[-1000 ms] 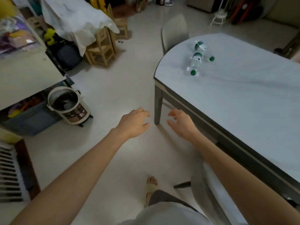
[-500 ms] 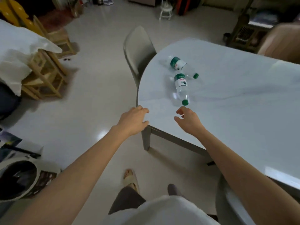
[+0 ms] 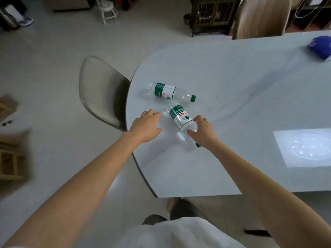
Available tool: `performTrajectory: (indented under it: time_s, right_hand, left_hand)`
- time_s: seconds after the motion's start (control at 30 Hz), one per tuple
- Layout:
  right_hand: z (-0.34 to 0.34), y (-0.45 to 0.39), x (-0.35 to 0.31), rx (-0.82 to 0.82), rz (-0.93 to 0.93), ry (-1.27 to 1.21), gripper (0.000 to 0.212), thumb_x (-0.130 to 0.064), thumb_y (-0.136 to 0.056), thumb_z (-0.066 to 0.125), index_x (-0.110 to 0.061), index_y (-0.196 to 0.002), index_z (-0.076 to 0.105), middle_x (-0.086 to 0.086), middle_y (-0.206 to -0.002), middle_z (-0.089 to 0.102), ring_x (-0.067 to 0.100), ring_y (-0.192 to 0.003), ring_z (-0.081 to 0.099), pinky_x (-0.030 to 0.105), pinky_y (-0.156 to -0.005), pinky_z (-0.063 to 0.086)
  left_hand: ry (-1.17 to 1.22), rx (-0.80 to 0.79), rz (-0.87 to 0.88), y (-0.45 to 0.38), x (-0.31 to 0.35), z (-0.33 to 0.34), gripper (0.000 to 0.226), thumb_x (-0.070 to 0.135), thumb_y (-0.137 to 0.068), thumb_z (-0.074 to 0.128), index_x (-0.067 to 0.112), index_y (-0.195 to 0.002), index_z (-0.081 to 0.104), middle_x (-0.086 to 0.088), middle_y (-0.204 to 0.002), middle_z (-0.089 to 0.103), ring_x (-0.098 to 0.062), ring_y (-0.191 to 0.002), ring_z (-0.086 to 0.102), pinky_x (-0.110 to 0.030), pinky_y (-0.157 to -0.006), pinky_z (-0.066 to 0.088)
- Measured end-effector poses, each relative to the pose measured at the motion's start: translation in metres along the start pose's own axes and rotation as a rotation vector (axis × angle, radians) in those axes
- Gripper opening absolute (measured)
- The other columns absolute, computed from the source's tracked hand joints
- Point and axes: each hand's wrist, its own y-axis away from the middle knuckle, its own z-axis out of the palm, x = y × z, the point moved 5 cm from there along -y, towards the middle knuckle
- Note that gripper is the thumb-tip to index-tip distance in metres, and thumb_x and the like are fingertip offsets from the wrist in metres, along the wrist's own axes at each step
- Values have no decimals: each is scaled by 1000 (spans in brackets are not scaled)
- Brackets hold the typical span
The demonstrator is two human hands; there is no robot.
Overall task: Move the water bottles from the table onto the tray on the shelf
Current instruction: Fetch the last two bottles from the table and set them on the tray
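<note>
Room: dim living space with a pale tiled floor; pale marbled table (image 3: 232,83) is filling the right half of the head view, with a grey chair (image 3: 100,90) tucked at its rounded end and a tan chair (image 3: 259,17) at the far side.
Bottles: two clear water bottles with green caps are lying on their sides near the table's rounded end. Far bottle (image 3: 170,92) is lying crosswise, cap pointing right. Near bottle (image 3: 180,117) is pointing its cap toward the person, base just beside the far bottle; contact between them cannot be told.
Right hand (image 3: 204,133): fingers are spreading and curving over the neck end of the near bottle, thumb on the near side; not yet clamped as far as I can judge.
Left hand (image 3: 146,127): hovering over the table edge, fingers relaxed, holding nothing, just left of the near bottle.
Step in hand: reaching for the first pickup.
Doing it well: probably wrapping around the labelled middle rather than the neck, since a round bottle lying flat is prone to rolling; left hand looks free for the far bottle.
Other: blue object (image 3: 320,47) is sitting at the far right edge, cut off.
Hidden: shelf and tray are out of view; near bottle's cap is mostly covered by the right wrist; fill level is unreadable.
</note>
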Motion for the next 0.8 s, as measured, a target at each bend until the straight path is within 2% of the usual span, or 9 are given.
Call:
performTrajectory:
  time_s: [0.13,0.33,0.47,0.57,0.63,0.7,0.8]
  right_hand:
    - [11,-49,-14,-45,34,55,59,-30,-84,67,-9,-131,38,15,-128,49,35,-116,50,46,-93,47]
    - [31,-86,-18,-84,123,106,66,-37,-80,72,-13,-129,36,12,-119,53,32,-107,56,49,-88,51]
    - [39,-101,-18,-136,163,115,70,-31,-79,74,-17,-135,35,12,-119,58,32,-103,60,46,-81,54]
    - [41,-104,-20,-175,144,155,73,-22,-77,74,-21,-138,33,10,-119,58,31,-102,60,39,-78,53]
    - [40,-102,-22,-205,73,266,75,-15,-80,70,-24,-142,31,8,-122,57,31,-107,58,39,-86,48]
    - [40,-98,-26,-229,-28,431,74,-9,-82,64,-27,-144,29,5,-128,55,29,-116,54,42,-102,40]
    - [46,-89,-33,-287,-183,649,72,-9,-83,65,-30,-143,32,1,-136,49,28,-129,43,45,-115,23]
  left_hand:
    - [-2,-19,2,-53,-26,-10,62,29,-93,54,14,-148,29,-9,-149,32,-29,-137,30,-46,-103,41]
    - [1,-39,57,-123,-46,-21,67,25,-91,56,15,-150,25,-11,-149,32,-31,-138,30,-46,-101,41]
    - [-33,-50,165,-178,-46,-22,70,22,-88,58,14,-150,26,-11,-150,33,-31,-138,30,-46,-103,40]
    - [-65,-80,225,-213,-47,-13,71,24,-89,58,15,-150,24,-11,-151,32,-31,-140,27,-49,-110,32]
    - [-98,-125,243,-230,-49,-3,72,29,-88,59,17,-150,24,-10,-152,31,-31,-141,25,-54,-113,23]
    - [-141,-145,270,-242,-49,5,72,31,-88,60,19,-149,23,-9,-151,31,-30,-141,24,-58,-114,15]
    - [-182,-114,314,-259,-51,5,70,37,-87,62,19,-146,29,-10,-147,37,-33,-135,33,-59,-113,17]
